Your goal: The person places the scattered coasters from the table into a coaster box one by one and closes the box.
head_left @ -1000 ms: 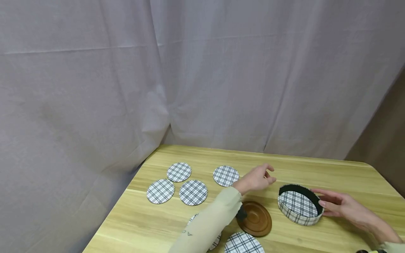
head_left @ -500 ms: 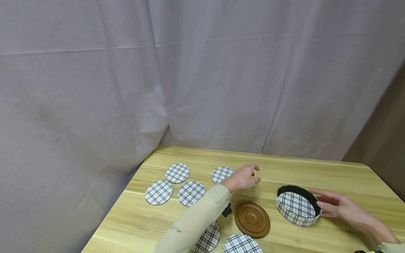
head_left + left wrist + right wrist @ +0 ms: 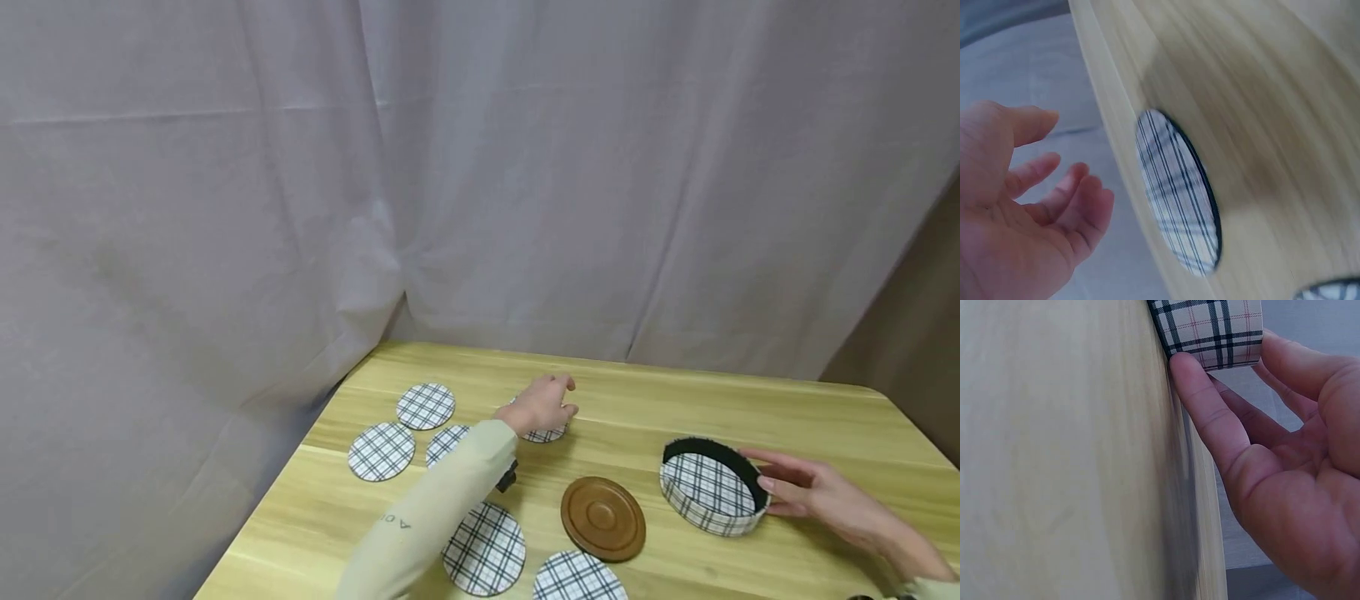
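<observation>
In the head view my left hand (image 3: 540, 404) is over a round plaid coaster (image 3: 545, 435) at the back of the table, partly covering it. The left wrist view has the hand (image 3: 1041, 206) with loosely bent fingers and nothing in them; the coaster (image 3: 1175, 190) lies flat, apart from the fingertips. On the right, my right hand (image 3: 813, 493) holds the side of a round plaid coaster holder (image 3: 708, 518) with a dark inner wall. A plaid disc shows at the holder's bottom. The right wrist view shows fingers and thumb (image 3: 1297, 362) against the holder's wall (image 3: 1213, 331).
Other plaid coasters lie about: a back-left one (image 3: 425, 407), a left one (image 3: 382, 452), one partly under the sleeve (image 3: 442, 442), and two nearer ones (image 3: 486, 550) (image 3: 579, 577). A brown round disc (image 3: 603, 518) lies mid-table. Grey curtain (image 3: 510, 208) hangs behind the table.
My left hand has moved leftward from beside the holder to above the back coaster, its sleeve uncovering a nearer coaster. The right hand and the holder have stayed in place.
</observation>
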`<state>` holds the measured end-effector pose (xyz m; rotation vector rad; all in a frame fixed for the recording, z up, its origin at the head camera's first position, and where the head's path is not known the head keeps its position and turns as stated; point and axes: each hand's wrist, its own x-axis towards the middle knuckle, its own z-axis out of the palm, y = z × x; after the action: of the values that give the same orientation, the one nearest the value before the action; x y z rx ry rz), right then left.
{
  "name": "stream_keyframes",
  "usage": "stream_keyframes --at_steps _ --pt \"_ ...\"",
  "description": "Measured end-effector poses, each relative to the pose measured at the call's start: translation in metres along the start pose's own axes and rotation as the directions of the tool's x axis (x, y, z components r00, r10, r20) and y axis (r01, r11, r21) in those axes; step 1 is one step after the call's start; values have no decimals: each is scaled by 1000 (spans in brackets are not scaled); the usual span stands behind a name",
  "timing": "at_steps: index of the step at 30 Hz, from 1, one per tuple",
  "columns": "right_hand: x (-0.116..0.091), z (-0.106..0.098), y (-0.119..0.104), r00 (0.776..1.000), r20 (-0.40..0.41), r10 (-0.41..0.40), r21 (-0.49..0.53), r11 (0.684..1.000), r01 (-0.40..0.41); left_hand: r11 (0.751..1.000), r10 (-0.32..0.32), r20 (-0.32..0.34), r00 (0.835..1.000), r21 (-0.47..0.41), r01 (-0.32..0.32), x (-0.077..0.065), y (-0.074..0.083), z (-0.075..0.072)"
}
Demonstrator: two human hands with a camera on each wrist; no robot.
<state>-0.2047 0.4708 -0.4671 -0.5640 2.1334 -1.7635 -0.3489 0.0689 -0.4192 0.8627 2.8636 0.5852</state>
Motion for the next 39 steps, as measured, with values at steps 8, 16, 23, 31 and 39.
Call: stream_keyframes --at_steps 8,16,23,31,39 --pt "-7 -3 -1 999 -45 30 -26 999 -31 993 -111 -26 993 36 112 5 -19 -4" --pt "-8 0 -1 999 -20 35 1 999 -35 974 -225 -27 974 21 225 1 -34 2" --pt "-6 0 -2 1000 14 16 42 999 -16 949 -314 -9 949 9 314 -2 -41 5" --pt "-8 3 0 1000 16 22 53 998 -23 934 -356 -15 935 39 356 -3 -45 10" --pt "-6 5 -1 999 -8 41 11 999 -41 921 -385 -37 922 45 386 -1 -44 10"
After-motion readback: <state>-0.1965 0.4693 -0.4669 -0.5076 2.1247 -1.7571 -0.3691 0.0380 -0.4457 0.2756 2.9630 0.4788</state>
